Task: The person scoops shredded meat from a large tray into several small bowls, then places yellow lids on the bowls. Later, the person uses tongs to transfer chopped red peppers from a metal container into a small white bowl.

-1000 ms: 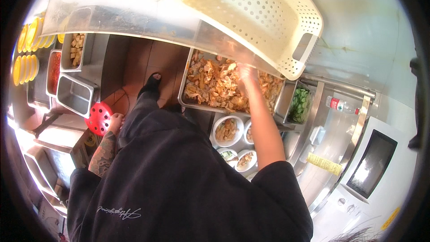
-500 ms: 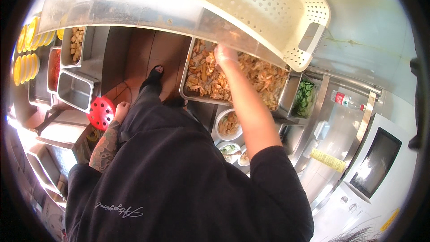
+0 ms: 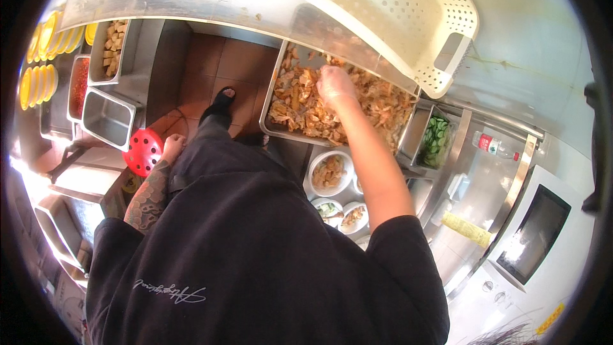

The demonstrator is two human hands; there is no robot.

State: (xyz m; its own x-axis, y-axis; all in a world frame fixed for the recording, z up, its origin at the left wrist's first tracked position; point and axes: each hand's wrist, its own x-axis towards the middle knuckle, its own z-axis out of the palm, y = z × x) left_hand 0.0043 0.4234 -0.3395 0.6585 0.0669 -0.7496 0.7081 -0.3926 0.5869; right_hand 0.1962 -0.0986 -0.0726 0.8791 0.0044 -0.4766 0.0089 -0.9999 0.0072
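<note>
Reaching into a metal tray (image 3: 290, 135) of brownish food pieces (image 3: 297, 101): right hand (image 3: 335, 83), fingers bunched, grip unclear. Left hand (image 3: 173, 147): well apart, near round red stool (image 3: 144, 151), hold indistinguishable.

The shiny shelf (image 3: 159, 1) and cream basket (image 3: 383, 19) get in the way above the far edge of the big food tray (image 3: 273, 83). The right arm (image 3: 373, 160) blocks the near side, beside the white bowls (image 3: 313, 179). Hands could pass left of the tray, above the brown floor (image 3: 246, 64).
</note>
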